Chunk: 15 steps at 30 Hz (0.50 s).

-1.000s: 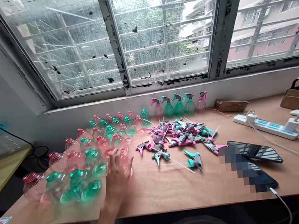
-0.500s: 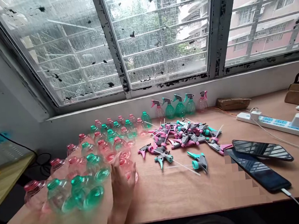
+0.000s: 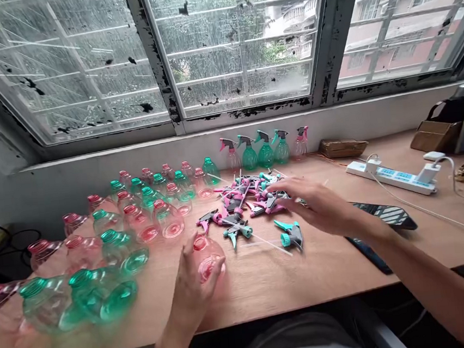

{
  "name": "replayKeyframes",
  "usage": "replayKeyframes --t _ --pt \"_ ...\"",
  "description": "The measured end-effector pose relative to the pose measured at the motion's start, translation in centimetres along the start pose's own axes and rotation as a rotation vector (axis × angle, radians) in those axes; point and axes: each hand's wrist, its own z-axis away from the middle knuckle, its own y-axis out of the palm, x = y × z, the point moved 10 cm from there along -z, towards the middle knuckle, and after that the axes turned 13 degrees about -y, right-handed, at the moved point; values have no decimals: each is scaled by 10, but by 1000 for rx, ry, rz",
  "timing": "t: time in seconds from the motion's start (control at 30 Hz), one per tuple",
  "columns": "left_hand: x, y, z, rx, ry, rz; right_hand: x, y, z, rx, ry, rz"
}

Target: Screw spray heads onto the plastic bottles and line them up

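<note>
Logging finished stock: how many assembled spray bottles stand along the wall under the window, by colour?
Pink assembled spray bottles: 2
Green assembled spray bottles: 3
Total: 5

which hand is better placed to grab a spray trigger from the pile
Right, probably: the right hand hovers open at the pile of spray triggers, while the left hand is busy gripping a pink bottle.

White power strip, charger plugged in; dark phone near; cardboard box by wall; barred window behind.
</note>
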Motion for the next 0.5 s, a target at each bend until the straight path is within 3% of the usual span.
replayKeyframes --t 0.1,0.23,0.37,0.5 --pt "-15 22 16 73 17 54 -45 63 -18 345 -95 171" --pt "-26 49 37 182 3 129 -97 101 -27 403 -71 296" --pt "-20 65 46 279 -103 215 -101 95 -32 302 -82 358" --pt "-21 71 46 382 -139 303 -81 47 -31 52 -66 391"
